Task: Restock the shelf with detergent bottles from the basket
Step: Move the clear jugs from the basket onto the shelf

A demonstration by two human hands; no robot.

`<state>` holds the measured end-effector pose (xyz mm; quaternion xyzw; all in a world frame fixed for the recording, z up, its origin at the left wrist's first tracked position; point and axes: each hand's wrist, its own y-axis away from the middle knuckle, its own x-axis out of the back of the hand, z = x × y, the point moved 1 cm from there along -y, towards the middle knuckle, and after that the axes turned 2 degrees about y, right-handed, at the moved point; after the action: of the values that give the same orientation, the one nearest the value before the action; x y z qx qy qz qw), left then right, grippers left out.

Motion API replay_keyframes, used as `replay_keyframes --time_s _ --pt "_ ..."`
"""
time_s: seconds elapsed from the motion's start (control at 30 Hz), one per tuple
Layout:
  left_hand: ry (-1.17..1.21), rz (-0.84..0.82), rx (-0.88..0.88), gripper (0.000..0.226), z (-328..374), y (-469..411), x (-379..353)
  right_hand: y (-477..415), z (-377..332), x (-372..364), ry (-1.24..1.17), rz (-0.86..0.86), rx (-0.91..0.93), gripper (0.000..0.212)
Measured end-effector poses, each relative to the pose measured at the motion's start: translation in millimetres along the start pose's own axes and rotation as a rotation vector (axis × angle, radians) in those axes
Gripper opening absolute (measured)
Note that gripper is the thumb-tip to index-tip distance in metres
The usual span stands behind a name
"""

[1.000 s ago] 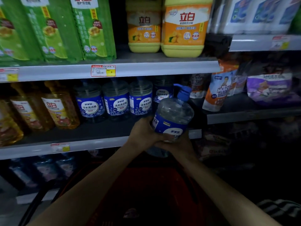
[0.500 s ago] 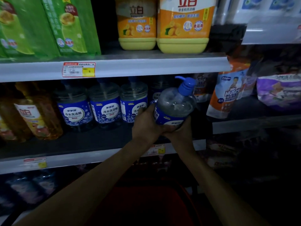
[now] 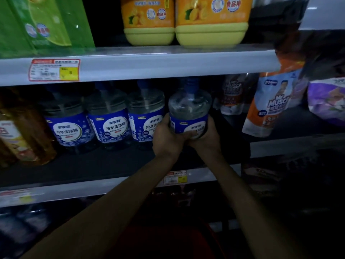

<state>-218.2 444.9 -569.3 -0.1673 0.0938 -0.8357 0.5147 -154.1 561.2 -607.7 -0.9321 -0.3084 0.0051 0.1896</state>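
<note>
Detergent bottle [image 3: 189,106] held upright at the middle shelf [image 3: 89,165]
My left hand [image 3: 167,139] and right hand [image 3: 208,140] both curl round its blue label, at the right end of the row of three matching bottles [image 3: 107,124], just beside them

The person's two arms are long and bare all the way down to the picture's edge. The left hand [image 3: 166,140] and right hand [image 3: 208,141] are bare too.

I am wearing the only camera on my head; it is facing forward, slightly downward, close to the middle shelf [image 3: 74,190].
</note>
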Motion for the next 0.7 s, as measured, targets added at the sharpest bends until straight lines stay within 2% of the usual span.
replay_keyframes --time_s 0.2,0.37,0.7 --pt "-0.093 0.047 0.043 0.082 -3.5 -15.2 -3.6 -20.1 8.6 -6.8 -0.037 -0.067 0.039 0.112" --pt "-0.13 0.087 0.027 0.071 -5.1 -18.6 -7.1 -25.1 14.4 -8.2 -0.039 -0.095 0.05 0.112" --pt "-0.114 0.035 0.056 0.057 -11.1 -8.9 -1.1 -8.6 9.6 -8.6 0.046 -0.038 0.045 0.093"
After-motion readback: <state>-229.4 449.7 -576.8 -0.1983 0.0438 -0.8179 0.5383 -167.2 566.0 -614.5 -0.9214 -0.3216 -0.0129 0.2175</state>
